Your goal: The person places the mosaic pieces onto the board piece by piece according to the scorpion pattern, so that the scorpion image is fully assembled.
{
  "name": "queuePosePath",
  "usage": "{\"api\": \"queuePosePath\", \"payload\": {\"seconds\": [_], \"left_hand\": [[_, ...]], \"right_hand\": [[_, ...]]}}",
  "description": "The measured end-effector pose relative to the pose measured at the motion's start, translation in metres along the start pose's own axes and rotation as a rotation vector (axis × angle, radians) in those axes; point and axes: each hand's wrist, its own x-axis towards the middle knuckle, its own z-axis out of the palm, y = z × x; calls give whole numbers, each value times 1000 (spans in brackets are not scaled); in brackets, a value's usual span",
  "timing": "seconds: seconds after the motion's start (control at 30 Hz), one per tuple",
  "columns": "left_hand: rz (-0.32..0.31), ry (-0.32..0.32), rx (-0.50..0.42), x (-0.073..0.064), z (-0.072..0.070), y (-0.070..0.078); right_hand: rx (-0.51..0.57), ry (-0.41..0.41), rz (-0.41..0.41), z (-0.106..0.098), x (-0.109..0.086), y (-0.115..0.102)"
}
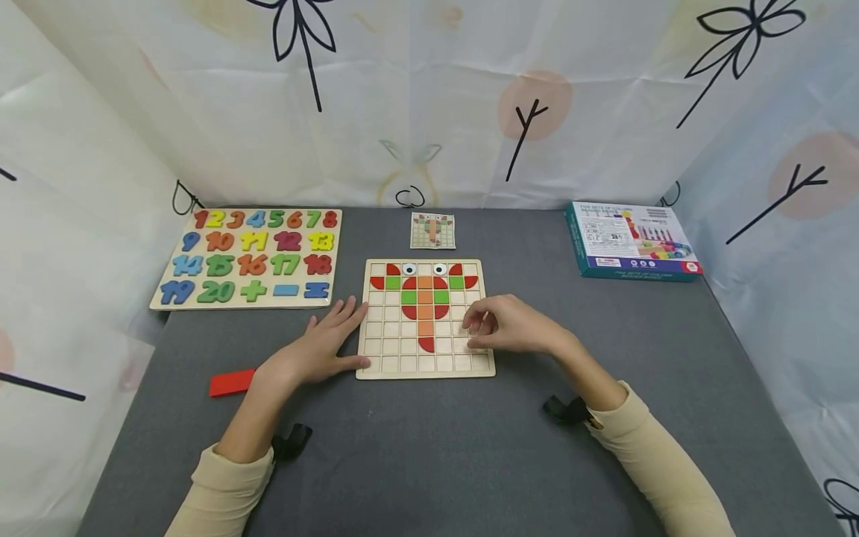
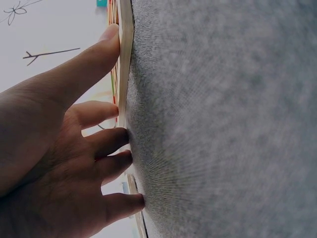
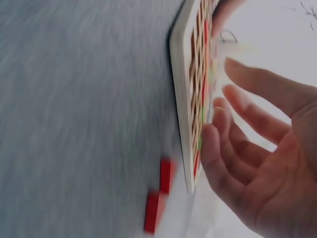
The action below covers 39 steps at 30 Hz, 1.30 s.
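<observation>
A square wooden grid board [image 1: 389,364] lies on the grey table, with red rounded pieces, green and orange squares [image 1: 425,297] and two eye pieces set in its upper and middle cells. My left hand [image 1: 321,344] rests at the board's left side, fingers spread and thumb on its lower left corner; in the left wrist view the thumb touches the board's edge [image 2: 126,44]. Over the board's right side hovers my right hand [image 1: 513,322], fingers loosely bent. Nothing shows between its thumb and fingers in the right wrist view. Two small red pieces [image 3: 167,176] lie on the table beside the board there.
Behind the board lies a small pattern card [image 1: 432,231]. A number puzzle board [image 1: 265,287] is at the back left, a boxed set [image 1: 631,240] at the back right. A flat red piece [image 1: 231,382] lies partly behind my left forearm. White printed cloth hangs around the table.
</observation>
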Motion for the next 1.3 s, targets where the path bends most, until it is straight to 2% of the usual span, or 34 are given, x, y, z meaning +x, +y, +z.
{"api": "queuePosePath", "payload": {"seconds": [0.3,0.5,0.7,0.87,1.07,1.3], "left_hand": [[-4,5,12,-2,0,2],[-4,-2,0,-11,-10,19],[-20,-14,31,-18,-19,37],[-27,-13,59,-17,-19,37],[-24,-15,49,-17,-19,37],[-22,-15,48,-18,-19,37]], "right_hand": [[-83,-24,84,-17,-26,23],[-107,-25,121,-19,-31,34],[-98,-34,132,-20,-31,37],[-115,-16,101,-21,-29,36],[-85,16,14,-19,-20,26],[-65,-34,-115,-7,0,5]]}}
